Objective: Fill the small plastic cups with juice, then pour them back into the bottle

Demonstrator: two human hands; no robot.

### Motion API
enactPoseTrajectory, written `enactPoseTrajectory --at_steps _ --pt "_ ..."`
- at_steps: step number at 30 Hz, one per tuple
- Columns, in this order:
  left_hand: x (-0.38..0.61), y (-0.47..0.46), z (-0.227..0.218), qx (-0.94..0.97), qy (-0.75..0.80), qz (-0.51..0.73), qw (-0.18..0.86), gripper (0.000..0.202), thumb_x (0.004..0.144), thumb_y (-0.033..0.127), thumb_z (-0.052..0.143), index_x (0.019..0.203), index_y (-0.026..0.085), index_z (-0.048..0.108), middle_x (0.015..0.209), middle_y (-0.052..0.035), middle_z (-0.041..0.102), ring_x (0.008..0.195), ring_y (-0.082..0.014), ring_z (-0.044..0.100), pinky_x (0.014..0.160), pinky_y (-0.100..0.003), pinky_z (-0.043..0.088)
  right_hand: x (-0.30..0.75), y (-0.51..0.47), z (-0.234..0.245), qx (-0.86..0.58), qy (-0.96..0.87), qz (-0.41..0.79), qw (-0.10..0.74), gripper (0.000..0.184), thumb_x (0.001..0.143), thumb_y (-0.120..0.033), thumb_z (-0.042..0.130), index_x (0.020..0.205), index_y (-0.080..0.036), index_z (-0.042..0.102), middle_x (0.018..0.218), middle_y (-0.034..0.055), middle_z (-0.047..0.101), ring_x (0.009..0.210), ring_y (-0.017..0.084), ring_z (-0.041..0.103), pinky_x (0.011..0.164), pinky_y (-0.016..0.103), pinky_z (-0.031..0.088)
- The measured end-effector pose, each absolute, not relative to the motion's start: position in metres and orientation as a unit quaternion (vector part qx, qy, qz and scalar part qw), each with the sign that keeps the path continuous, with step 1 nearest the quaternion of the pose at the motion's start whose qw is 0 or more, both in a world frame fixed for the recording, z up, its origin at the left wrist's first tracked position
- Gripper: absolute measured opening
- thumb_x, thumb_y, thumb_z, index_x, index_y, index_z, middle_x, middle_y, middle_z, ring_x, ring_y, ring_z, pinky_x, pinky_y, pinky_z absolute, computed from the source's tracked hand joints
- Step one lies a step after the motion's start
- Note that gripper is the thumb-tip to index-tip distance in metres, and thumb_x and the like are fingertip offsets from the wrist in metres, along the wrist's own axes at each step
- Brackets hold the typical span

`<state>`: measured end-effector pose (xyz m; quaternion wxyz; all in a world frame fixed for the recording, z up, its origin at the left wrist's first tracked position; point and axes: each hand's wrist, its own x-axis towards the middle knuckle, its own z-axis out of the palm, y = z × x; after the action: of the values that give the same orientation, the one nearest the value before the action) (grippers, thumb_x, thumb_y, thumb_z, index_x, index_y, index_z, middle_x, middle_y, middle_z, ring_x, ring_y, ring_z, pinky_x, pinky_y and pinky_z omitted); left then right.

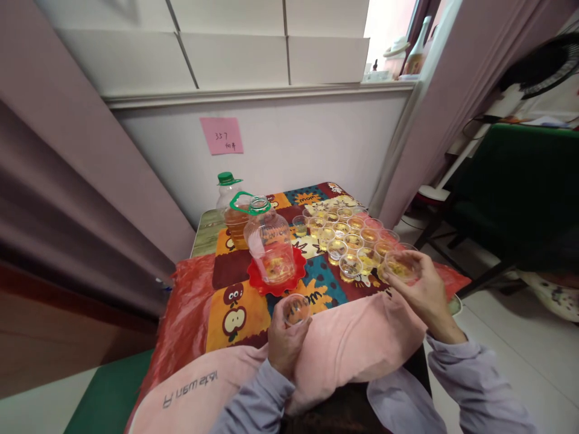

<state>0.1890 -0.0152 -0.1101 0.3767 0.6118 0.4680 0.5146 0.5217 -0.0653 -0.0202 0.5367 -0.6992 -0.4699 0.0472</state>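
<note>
Fingers of the left hand (pixel 284 342) curl round a small clear cup (pixel 296 309), held upright over the pink cloth (pixel 357 343) draped at the near edge of the patterned table (pixel 235 304). The right hand (pixel 423 292) pinches a second cup (pixel 400 265) of yellow liquid at its rim, at the near corner of the rows of filled cups (pixel 348 232). Left of them an open jug (pixel 270 244) stands on a red plate (pixel 253 279), with a green-capped bottle (pixel 227 191) behind it.

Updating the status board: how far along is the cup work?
Done: rowed cups hold yellow liquid. In hand: right hand holds a filled cup by the rows; left hand holds a near cup, contents unclear. Left: jug on the red plate has some liquid.
</note>
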Motion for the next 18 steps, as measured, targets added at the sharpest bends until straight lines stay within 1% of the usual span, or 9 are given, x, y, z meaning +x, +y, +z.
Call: enactPoseTrajectory --at_steps 2,4,7,10,13,15,18 --pt "0.189 -0.015 -0.110 0.612 0.466 0.517 0.376 0.054 0.082 0.050 0.087 0.125 0.023 0.068 0.122 -0.0124 0.080 0.117 -0.0309 0.077 0.106 -0.055 0.060 0.516 -0.060 -0.015 -0.656 -0.461 0.113 0.587 0.075 0.079 -0.064 0.086 0.135 -0.024 0.057 0.127 0.0169 0.077 0.120 0.035 0.075 0.098 0.053 0.062" --pt "0.189 -0.015 -0.109 0.611 0.464 0.519 0.376 0.055 0.082 0.051 0.087 0.125 0.023 0.068 0.122 -0.0125 0.080 0.116 -0.0308 0.077 0.106 -0.054 0.061 0.512 -0.053 -0.011 -0.645 -0.464 0.139 0.590 0.077 0.079 -0.064 0.087 0.137 -0.023 0.057 0.124 0.0167 0.078 0.115 0.034 0.077 0.096 0.052 0.063" --pt "0.189 -0.015 -0.107 0.611 0.462 0.521 0.376 0.056 0.081 0.052 0.088 0.124 0.024 0.068 0.123 -0.0125 0.080 0.116 -0.0307 0.077 0.106 -0.054 0.061 0.506 -0.044 -0.007 -0.682 -0.479 0.098 0.544 0.077 0.076 -0.068 0.086 0.131 -0.021 0.059 0.120 0.0181 0.080 0.109 0.035 0.079 0.093 0.051 0.063" --pt "0.189 -0.016 -0.105 0.613 0.461 0.520 0.377 0.056 0.081 0.052 0.088 0.125 0.024 0.068 0.123 -0.0122 0.080 0.116 -0.0307 0.077 0.107 -0.054 0.061 0.503 -0.037 -0.007 -0.707 -0.507 0.062 0.489 0.069 0.079 -0.070 0.081 0.123 -0.021 0.062 0.117 0.0191 0.081 0.107 0.038 0.079 0.088 0.050 0.063" --pt "0.189 -0.016 -0.105 0.611 0.464 0.517 0.379 0.056 0.081 0.052 0.088 0.125 0.024 0.068 0.122 -0.0119 0.080 0.117 -0.0309 0.077 0.106 -0.054 0.061 0.504 -0.032 -0.009 -0.713 -0.548 0.034 0.436 0.058 0.084 -0.060 0.076 0.125 -0.021 0.064 0.117 0.0169 0.082 0.103 0.038 0.080 0.088 0.051 0.062" --pt "0.189 -0.016 -0.106 0.610 0.464 0.518 0.381 0.055 0.081 0.052 0.089 0.124 0.024 0.068 0.121 -0.0120 0.079 0.116 -0.0309 0.077 0.105 -0.053 0.061 0.507 -0.028 -0.011 -0.708 -0.581 0.003 0.400 0.052 0.086 -0.050 0.072 0.129 -0.021 0.065 0.122 0.0175 0.080 0.106 0.038 0.079 0.091 0.051 0.062" --pt "0.189 -0.016 -0.108 0.610 0.462 0.520 0.380 0.054 0.082 0.051 0.088 0.124 0.023 0.068 0.122 -0.0125 0.079 0.116 -0.0310 0.077 0.105 -0.053 0.061 0.511 -0.023 -0.015 -0.696 -0.622 -0.038 0.356 0.053 0.084 -0.037 0.069 0.134 -0.019 0.065 0.130 0.0199 0.078 0.113 0.038 0.077 0.096 0.051 0.061"
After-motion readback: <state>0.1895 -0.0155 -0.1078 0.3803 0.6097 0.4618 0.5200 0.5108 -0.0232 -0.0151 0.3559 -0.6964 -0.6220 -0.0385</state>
